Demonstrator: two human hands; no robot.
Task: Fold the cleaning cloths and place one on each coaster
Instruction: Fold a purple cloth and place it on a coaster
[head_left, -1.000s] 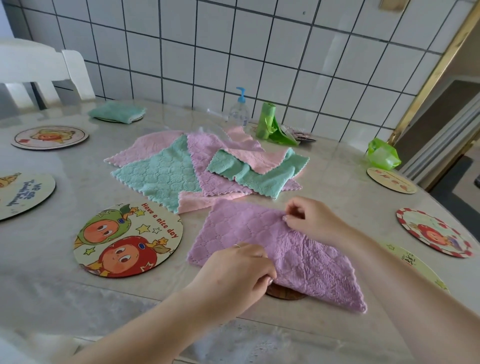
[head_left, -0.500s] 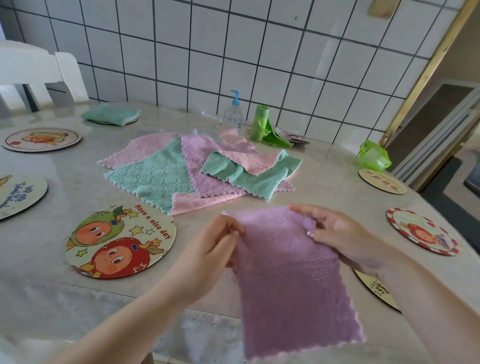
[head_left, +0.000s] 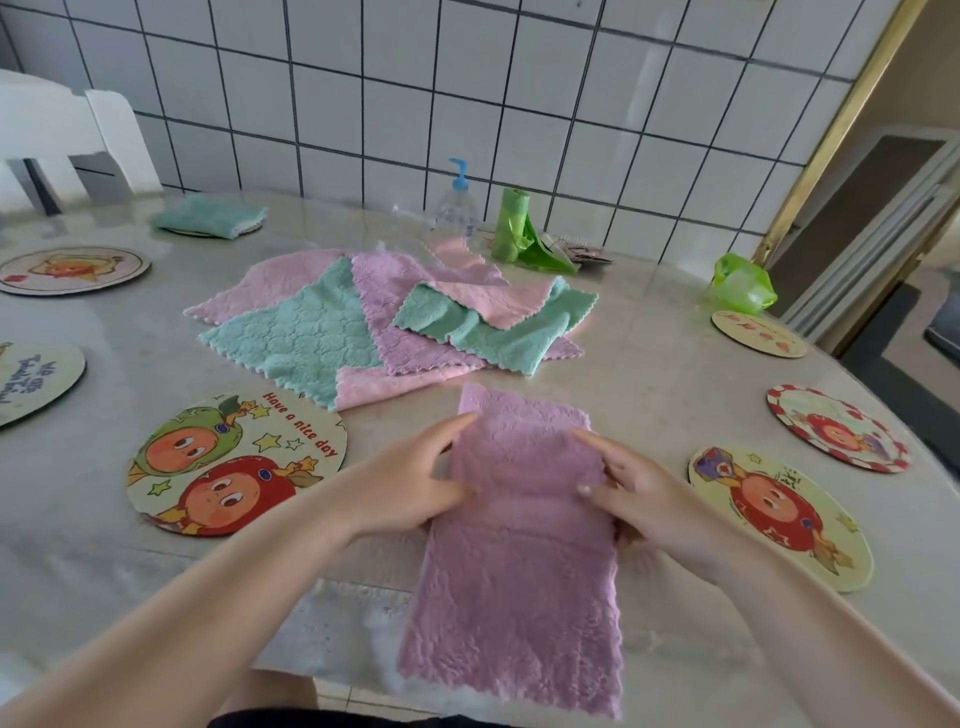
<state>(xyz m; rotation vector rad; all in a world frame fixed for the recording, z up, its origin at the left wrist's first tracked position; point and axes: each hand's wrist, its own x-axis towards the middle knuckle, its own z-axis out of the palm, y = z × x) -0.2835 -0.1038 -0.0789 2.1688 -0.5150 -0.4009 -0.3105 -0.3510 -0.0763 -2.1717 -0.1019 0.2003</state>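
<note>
Both hands, left hand (head_left: 415, 488) and right hand (head_left: 649, 499), pinch the purple cloth (head_left: 519, 571) with curled fingers at its side edges.

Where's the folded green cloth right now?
Head view, far left of the table: the folded green cloth lies on a coaster near the white chair, behind the orange-character round coaster.

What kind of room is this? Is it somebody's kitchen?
Probably a home kitchen or dining corner. The wall is covered in white tiles, a marble-look table holds cartoon coasters and cleaning cloths, and a pump bottle stands by the wall beside a white chair.
</note>
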